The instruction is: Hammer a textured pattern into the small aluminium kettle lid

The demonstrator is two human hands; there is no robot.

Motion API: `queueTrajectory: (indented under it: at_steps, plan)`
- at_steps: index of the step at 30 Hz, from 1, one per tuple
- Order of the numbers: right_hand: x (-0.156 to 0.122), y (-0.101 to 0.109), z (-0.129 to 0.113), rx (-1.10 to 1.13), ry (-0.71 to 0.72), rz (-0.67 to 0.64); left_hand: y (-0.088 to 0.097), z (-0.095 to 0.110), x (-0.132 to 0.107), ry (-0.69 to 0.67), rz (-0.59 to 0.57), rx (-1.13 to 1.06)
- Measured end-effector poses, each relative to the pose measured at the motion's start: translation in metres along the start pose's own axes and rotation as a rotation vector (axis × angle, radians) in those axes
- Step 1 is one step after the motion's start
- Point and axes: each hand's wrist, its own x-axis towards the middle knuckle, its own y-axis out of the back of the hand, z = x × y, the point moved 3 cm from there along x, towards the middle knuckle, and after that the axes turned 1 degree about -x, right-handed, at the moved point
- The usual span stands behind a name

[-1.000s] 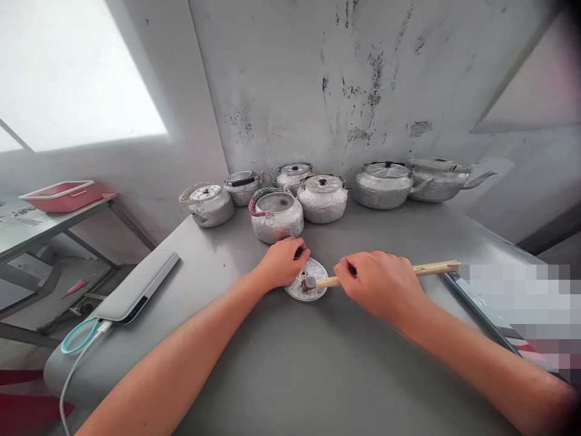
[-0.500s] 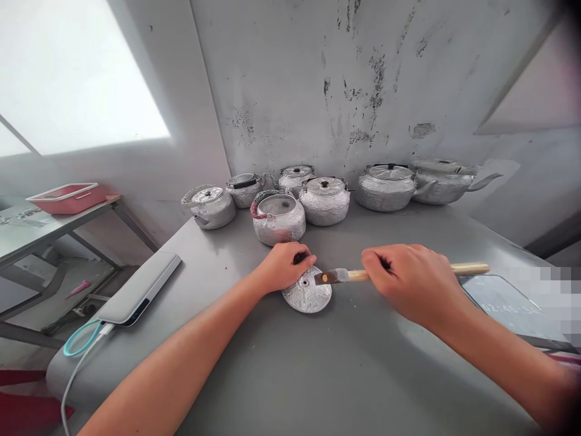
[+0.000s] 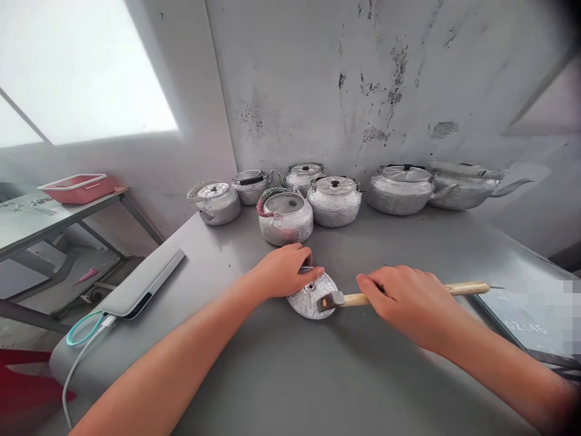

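Observation:
A round hammered metal lid (image 3: 308, 300) lies on the grey table (image 3: 327, 375) in front of me. My left hand (image 3: 284, 270) rests on its far edge, fingers curled and pinching the rim. My right hand (image 3: 403, 300) is closed around the wooden handle of a small hammer (image 3: 333, 299), whose metal head sits on the lid's right edge. Just behind the lid stands a lidless kettle (image 3: 285, 218) with a red-wrapped handle.
Several silver kettles (image 3: 334, 201) line the back wall. A grey power bank (image 3: 143, 282) with a teal cable (image 3: 79, 327) lies at the left edge. A dark screen (image 3: 521, 318) lies at the right. A red tray (image 3: 78, 188) sits on a side table.
The hammer head rose off the lid and swung right, then came back down onto the lid's right edge. The left hand kept hold of the lid.

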Motion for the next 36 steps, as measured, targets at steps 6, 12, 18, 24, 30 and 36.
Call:
queueTrajectory:
  at_steps: [6,12,18,24,30,36]
  plan:
    - [-0.0014,0.0016,-0.0063,-0.038,0.017,0.009,-0.0003,0.0024,-0.0031,0.036,-0.045,0.078]
    - [-0.0031,0.0039,-0.009,-0.064,0.047,0.003,-0.0036,0.0027,-0.0037,0.031,-0.043,0.122]
    - [-0.0043,0.004,-0.0083,-0.092,0.013,0.005,-0.0041,0.0012,-0.0039,0.031,-0.037,0.122]
    - [-0.007,0.0051,-0.007,-0.096,-0.063,0.015,-0.0048,0.0004,-0.0035,0.037,-0.046,0.124]
    - [-0.004,0.0067,-0.0052,-0.083,-0.077,0.022,-0.004,0.0001,-0.0044,0.037,-0.072,0.118]
    - [-0.0035,0.0078,-0.0074,-0.029,-0.083,0.112,-0.0028,0.0002,-0.0041,0.042,-0.083,0.111]
